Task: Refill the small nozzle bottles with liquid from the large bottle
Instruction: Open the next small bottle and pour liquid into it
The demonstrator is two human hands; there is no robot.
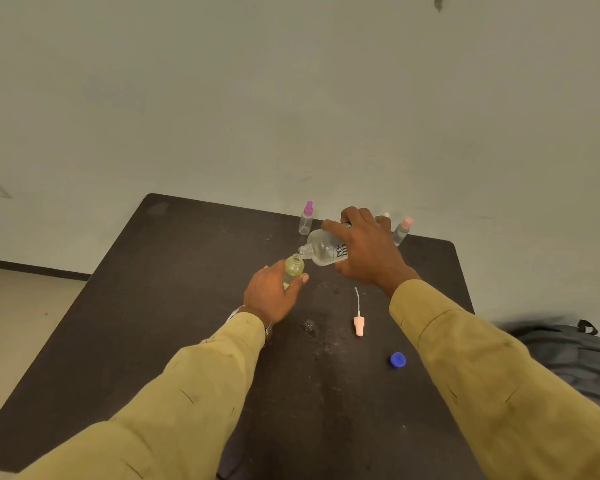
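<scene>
1. Large bottle point(326, 249): clear, rounded plastic with a printed label, uncapped. It is held tipped over the far half of the surface point(153, 306), its mouth at the open neck of the small bottle point(293, 268).
2. Right hand point(368, 251): fingers point(333, 226) wrapped round the large bottle from above.
3. Left hand point(271, 294): grasps the small bottle, a yellow-green translucent cylinder with a narrow neck, held upright.
4. Loose parts: a peach nozzle point(359, 325) with a thin white dip tube lies right of centre. A blue cap point(398, 359) sits closer to the right edge.
5. Far edge: a purple-nozzle bottle point(306, 220) and a peach-nozzle bottle point(402, 230), both clear and upright.
6. Risks, as I judge them:
   - The neck is narrow, so a small misalignment or too steep a tilt would spill liquid onto the dark, scuffed surface.
   - I cannot read the fill level, so overflow is possible.
   - Smooth plastic, once wet, could slip in either grip.
</scene>
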